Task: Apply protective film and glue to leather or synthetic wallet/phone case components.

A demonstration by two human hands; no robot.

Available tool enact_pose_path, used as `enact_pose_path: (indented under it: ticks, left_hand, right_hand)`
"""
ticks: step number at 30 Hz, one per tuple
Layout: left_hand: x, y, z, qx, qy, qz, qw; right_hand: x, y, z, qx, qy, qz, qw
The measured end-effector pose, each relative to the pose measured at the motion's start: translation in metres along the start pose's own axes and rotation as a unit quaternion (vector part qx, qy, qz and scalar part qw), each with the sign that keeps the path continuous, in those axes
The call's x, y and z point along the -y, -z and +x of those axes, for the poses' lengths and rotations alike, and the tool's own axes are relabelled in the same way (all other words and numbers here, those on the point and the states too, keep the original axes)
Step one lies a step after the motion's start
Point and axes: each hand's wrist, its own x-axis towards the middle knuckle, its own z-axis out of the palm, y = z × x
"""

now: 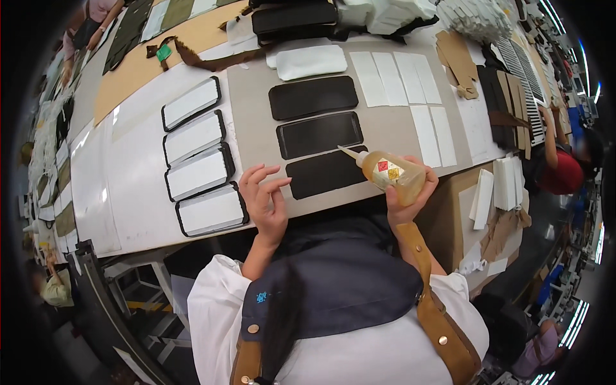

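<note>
A squeeze bottle of amber liquid (pixel 391 176) with a long pale nozzle is gripped in my right hand (pixel 414 189); its tip is over the nearest of three black rounded rectangular pieces (pixel 319 179). Two more, a middle one (pixel 319 135) and a far one (pixel 312 97), lie above it. My left hand (pixel 266 202) is raised just left of the nearest black piece, fingers loosely bent and apart, holding nothing. Left of that hand is a column of several white strips with black rounded edges (pixel 208 208). White cut strips (pixel 438 138) lie to the right.
The worktable (pixel 115 218) carries folded white pads (pixel 311 63), dark stacks (pixel 292 25), fabric pieces (pixel 144 25) and brown sheets (pixel 455 61). A lower surface with white stacks (pixel 507 183) is at right. Co-workers stand at upper left (pixel 90 25), lower left (pixel 54 285), right (pixel 564 170) and lower right (pixel 539 350).
</note>
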Motion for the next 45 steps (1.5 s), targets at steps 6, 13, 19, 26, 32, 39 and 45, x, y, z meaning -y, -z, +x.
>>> enact_pose_path:
  ticks: [6, 13, 19, 26, 32, 39, 45]
  left_hand:
    - [0.001, 0.002, -0.002, -0.017, -0.005, -0.005, 1.000]
    - [0.003, 0.002, -0.004, -0.018, -0.006, -0.018, 1.000]
    - [0.004, 0.001, -0.004, -0.017, -0.013, -0.018, 1.000]
    - [0.003, 0.004, -0.005, -0.022, -0.011, -0.020, 1.000]
    - [0.003, 0.003, -0.003, -0.012, -0.014, -0.020, 1.000]
    - [0.003, 0.002, -0.003, -0.009, -0.017, -0.016, 1.000]
    - [0.003, 0.002, -0.004, -0.012, -0.017, -0.020, 1.000]
  right_hand:
    - [-0.007, -0.027, -0.006, 0.067, 0.034, 0.072, 0.995]
    - [-0.005, -0.056, -0.006, 0.138, 0.065, 0.085, 0.985]
    - [0.004, -0.066, -0.002, 0.142, 0.030, 0.142, 0.979]
    - [0.012, -0.003, 0.039, -0.110, -0.149, 0.160, 0.970]
    - [0.008, 0.035, 0.016, -0.079, -0.066, -0.014, 0.995]
    - [0.005, 0.030, 0.008, -0.024, 0.004, -0.035, 0.999]
    - [0.003, 0.027, 0.006, 0.003, 0.039, -0.029, 0.999]
